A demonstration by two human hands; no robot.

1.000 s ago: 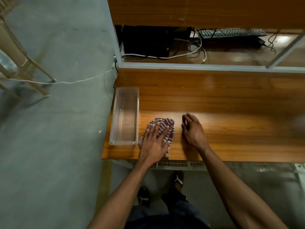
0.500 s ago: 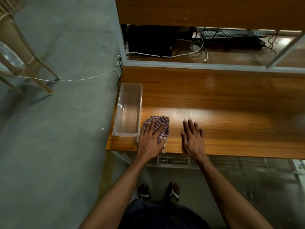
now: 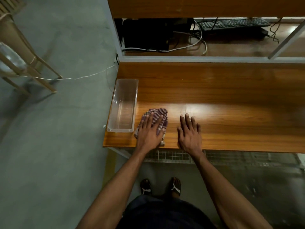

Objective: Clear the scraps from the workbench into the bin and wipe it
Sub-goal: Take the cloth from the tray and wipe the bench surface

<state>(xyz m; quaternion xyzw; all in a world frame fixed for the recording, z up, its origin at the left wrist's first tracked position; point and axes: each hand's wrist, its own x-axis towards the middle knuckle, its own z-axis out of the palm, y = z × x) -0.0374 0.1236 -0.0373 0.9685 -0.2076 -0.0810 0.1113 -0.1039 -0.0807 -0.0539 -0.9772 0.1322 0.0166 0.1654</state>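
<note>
A person stands at a wooden table (image 3: 214, 90), looking down at both hands. The left hand (image 3: 151, 131) lies flat, fingers straight, pressing a striped cloth (image 3: 156, 116) onto the table near its front left corner, likely so that its weight drives the wipe. The right hand (image 3: 189, 133) rests flat and released on bare wood just beside it, holding nothing, seemingly as a brace. A clear bin (image 3: 123, 104) sits touching the cloth's left side, close for scraps; none are visible.
</note>
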